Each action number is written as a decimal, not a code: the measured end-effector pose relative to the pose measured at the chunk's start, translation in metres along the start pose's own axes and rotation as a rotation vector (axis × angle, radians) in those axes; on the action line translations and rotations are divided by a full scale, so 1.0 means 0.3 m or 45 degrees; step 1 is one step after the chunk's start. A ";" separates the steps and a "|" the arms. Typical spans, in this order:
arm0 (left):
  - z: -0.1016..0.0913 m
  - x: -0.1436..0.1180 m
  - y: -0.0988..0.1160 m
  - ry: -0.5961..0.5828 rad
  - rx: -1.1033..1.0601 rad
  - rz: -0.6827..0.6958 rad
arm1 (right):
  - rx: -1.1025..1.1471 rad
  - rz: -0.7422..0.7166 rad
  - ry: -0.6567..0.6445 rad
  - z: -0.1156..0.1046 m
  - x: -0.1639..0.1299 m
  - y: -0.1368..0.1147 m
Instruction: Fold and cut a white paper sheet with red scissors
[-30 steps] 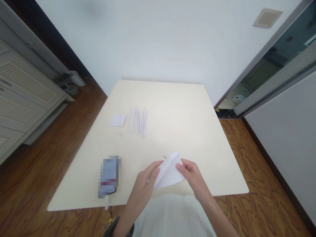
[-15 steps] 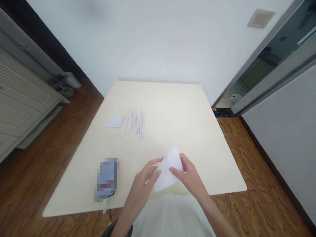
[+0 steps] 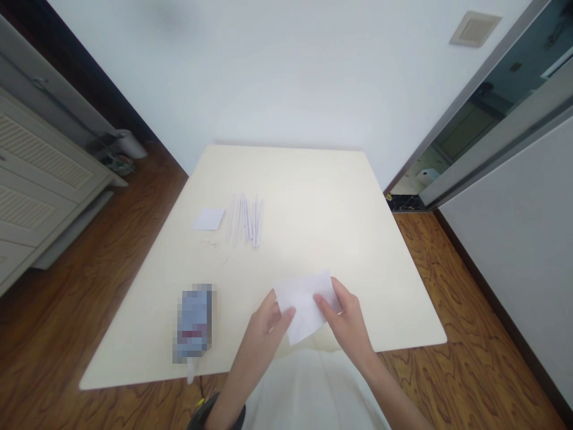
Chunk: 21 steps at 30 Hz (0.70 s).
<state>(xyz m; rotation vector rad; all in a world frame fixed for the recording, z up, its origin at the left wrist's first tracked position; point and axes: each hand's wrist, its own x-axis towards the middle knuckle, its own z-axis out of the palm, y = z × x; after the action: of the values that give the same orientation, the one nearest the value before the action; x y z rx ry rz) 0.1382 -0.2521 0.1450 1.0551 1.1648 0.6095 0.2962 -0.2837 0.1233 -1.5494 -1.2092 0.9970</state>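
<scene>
A white sheet of paper [image 3: 303, 304] is held between my two hands above the near edge of the table. My left hand [image 3: 267, 319] grips its left side, thumb on top and fingers behind. On the right side, my right hand [image 3: 342, 307] pinches it the same way, with the thumb lying on the paper's face. The fingers behind the sheet are mostly hidden. Farther off lie several thin white paper sticks [image 3: 246, 221] side by side, and left of them a small flat stack of white paper [image 3: 209, 219].
Small white scraps [image 3: 212, 244] lie below the paper stack. A blurred blue item [image 3: 193, 325] rests at the table's near left, with a white tab and cable at the edge. The cream table [image 3: 313, 197] meets a white wall; a louvred cabinet [image 3: 40, 161] stands left.
The paper has been spread wider and turned flatter between my hands. My left hand has shifted its hold along the left edge. The things on the table have stayed put.
</scene>
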 end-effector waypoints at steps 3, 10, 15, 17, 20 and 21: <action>0.002 0.003 0.001 0.012 -0.071 -0.024 | -0.085 -0.168 -0.035 -0.003 -0.007 -0.001; 0.001 0.007 0.013 0.031 -0.170 -0.044 | -0.255 -0.575 -0.220 -0.004 -0.011 0.018; 0.000 0.013 0.017 0.078 -0.212 -0.064 | -0.506 -0.689 -0.372 -0.006 -0.012 0.021; 0.001 0.020 0.017 0.085 -0.288 -0.089 | -0.626 -0.696 -0.416 -0.007 -0.011 0.023; 0.006 0.020 0.023 0.087 -0.375 -0.095 | -0.689 -0.691 -0.442 -0.006 -0.009 0.029; 0.007 0.016 0.026 0.093 -0.352 -0.088 | -0.687 -0.687 -0.448 -0.006 -0.009 0.030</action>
<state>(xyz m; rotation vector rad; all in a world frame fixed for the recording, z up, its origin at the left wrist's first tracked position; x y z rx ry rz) 0.1427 -0.2456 0.1500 0.7602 1.1376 0.7362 0.2998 -0.2877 0.1152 -1.3308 -2.1397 0.6170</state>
